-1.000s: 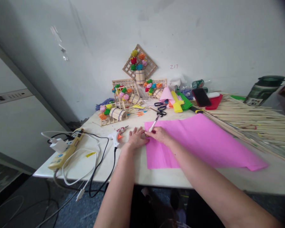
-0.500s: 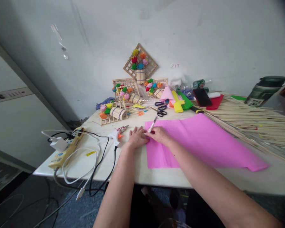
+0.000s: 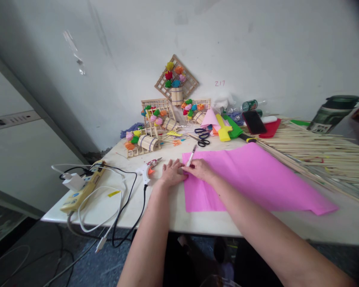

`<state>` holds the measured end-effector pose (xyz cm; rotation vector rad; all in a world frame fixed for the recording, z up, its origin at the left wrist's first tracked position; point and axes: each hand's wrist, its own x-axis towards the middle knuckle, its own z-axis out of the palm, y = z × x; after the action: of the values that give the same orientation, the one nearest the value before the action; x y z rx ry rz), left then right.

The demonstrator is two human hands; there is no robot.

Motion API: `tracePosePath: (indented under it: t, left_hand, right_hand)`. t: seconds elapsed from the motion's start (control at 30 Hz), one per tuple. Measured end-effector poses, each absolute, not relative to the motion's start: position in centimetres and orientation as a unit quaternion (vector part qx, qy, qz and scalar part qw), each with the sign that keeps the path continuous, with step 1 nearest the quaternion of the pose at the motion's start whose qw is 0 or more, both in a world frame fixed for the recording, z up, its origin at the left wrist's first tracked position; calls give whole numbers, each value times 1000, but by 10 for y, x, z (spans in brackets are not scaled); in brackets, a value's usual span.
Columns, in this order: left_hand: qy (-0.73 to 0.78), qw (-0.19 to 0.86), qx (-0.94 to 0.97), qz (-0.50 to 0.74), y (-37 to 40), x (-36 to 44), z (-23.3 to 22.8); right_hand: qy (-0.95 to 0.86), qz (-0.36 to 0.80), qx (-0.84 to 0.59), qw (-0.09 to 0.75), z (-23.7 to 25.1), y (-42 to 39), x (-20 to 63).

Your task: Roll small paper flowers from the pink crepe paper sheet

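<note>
Pink paper [image 3: 251,179] lies in one broad sheet across the bench [image 3: 245,226], its left edge beneath the person's hands and its far right end narrowing to a corner. The left hand [image 3: 172,173] rests flat over that left edge, fingers stretched forward and slightly parted. Just beside it, the right hand [image 3: 201,170] is on the paper with its fingers closed round a white pen [image 3: 192,154], which stands tilted, upper end leaning right; the writing tip is hidden at the fingers. Beyond the pen lie black-handled scissors [image 3: 202,137], near a yellow paper piece [image 3: 224,129] and a pale pink paper cone [image 3: 210,118]. Left of the left hand is a white glue gun [image 3: 145,172] with an orange trigger, a black cord trailing from its handle; farther left sits a yellowish power strip [image 3: 83,191] with a white charger [image 3: 73,182] plugged in. Against the wall [image 3: 122,56], a flower panel [image 3: 176,83] of lattice and coloured blooms is set as a diamond above several similar ones. To the right, a dark phone [image 3: 253,122] lies by red paper [image 3: 271,129], near spread wooden sticks [image 3: 317,155] and a dark green bottle [image 3: 333,113].
</note>
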<state>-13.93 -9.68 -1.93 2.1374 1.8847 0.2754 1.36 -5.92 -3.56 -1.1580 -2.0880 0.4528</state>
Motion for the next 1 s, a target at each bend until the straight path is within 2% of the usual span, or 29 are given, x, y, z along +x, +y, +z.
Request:
tracePosePath:
  t: [0.3, 0.4, 0.6, 0.77, 0.9, 1.0]
  left_hand:
    - [648, 140, 742, 101, -100, -138, -17]
    - [651, 132, 738, 117, -100, -136, -17]
    - [657, 123, 732, 134, -101, -135, -17]
    - [657, 112, 732, 140, -100, -135, -19]
    - [660, 115, 729, 137, -100, -135, -19]
    - [660, 108, 730, 144, -101, -135, -18]
  right_hand:
    - [-736, 325, -401, 439, -31, -56, 20]
    - [-772, 288, -401, 401, -27, -56, 26]
    - [-889, 146, -289, 323, -27, -57, 28]
    - [-914, 83, -292, 270, -24, -57, 20]
    - [-914, 62, -302, 262, -26, -58, 18]
    - [-895, 89, -321, 296, -22, -60, 21]
